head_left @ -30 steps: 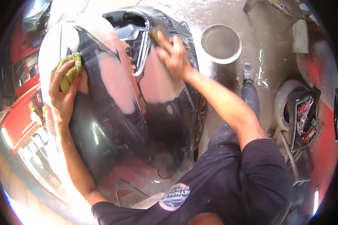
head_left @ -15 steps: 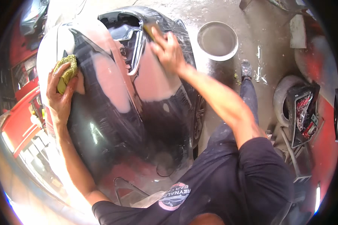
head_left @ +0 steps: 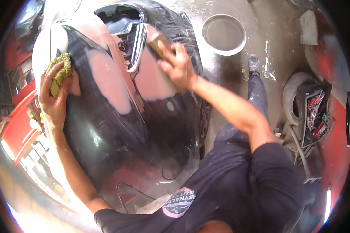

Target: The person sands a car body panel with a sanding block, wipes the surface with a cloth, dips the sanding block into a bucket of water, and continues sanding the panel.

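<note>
A black car body part [head_left: 93, 136] with smooth pinkish filler patches [head_left: 111, 81] lies in front of me, its surface wet-looking. My left hand [head_left: 52, 95] is closed around a yellow-green sponge [head_left: 61, 72] over the panel's left side. With my right hand [head_left: 179, 68] I hold a flat yellowish-brown block [head_left: 155, 46] on the right-hand filler patch, fingers stretched along it. Part of the block is under the fingers, and its exact kind does not show. Beyond, between the patches, is a headlight-shaped opening [head_left: 122, 23] with a shiny curved trim [head_left: 138, 48].
A round basin [head_left: 224, 35] of murky liquid stands on the floor to the far right. My foot [head_left: 254, 64] is planted nearby. Further right lie a tyre [head_left: 293, 93], a black frame-like part [head_left: 315, 112] and a metal stand [head_left: 302, 155]. A bent metal rod [head_left: 120, 194] is close to my body.
My right hand has drawn the block nearer to me along the filler patch. My left hand keeps its grip on the sponge at about the same spot. The view has shifted slightly.
</note>
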`<state>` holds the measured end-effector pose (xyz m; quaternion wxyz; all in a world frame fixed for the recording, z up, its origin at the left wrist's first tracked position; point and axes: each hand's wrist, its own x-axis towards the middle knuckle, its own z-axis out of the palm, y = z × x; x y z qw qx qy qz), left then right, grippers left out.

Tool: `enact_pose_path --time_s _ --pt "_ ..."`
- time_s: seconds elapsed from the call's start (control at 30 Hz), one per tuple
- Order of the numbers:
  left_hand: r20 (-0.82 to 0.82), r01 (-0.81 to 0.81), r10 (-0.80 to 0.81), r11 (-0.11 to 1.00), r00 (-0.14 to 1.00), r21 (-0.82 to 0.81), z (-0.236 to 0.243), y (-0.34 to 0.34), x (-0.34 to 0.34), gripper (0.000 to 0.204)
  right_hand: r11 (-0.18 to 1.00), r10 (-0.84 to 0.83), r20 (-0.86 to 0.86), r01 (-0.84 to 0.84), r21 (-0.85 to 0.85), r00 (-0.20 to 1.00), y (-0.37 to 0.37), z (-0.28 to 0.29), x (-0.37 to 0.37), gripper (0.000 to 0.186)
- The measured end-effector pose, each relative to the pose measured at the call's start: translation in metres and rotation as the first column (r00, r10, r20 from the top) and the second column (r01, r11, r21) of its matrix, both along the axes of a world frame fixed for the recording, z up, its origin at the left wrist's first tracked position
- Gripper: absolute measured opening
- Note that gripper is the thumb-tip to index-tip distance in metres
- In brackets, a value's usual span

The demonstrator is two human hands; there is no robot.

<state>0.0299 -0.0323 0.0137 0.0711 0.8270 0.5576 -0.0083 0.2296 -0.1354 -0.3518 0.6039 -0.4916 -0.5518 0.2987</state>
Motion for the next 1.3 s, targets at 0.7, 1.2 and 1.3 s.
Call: enact_pose_path --time_s 0.7,1.2,1.3 --pt "0.082 -0.067 0.067 0.998 0.994 0.003 -0.004 -0.005 0.003 0.04 0.994 0.04 -0.026 -0.042 -0.103 0.999 -0.045 0.003 0.0 0.064" --pt "0.146 -0.055 0.063 0.997 0.987 -0.054 -0.026 0.003 0.001 0.039 0.996 -0.067 0.242 0.081 -0.047 0.968 0.057 -0.03 0.023 0.047" --pt "0.095 -0.041 0.041 0.999 0.995 0.003 -0.012 -0.002 -0.005 0.04 0.968 -0.001 -0.006 -0.001 -0.253 1.0 -0.003 -0.002 -0.007 0.058"
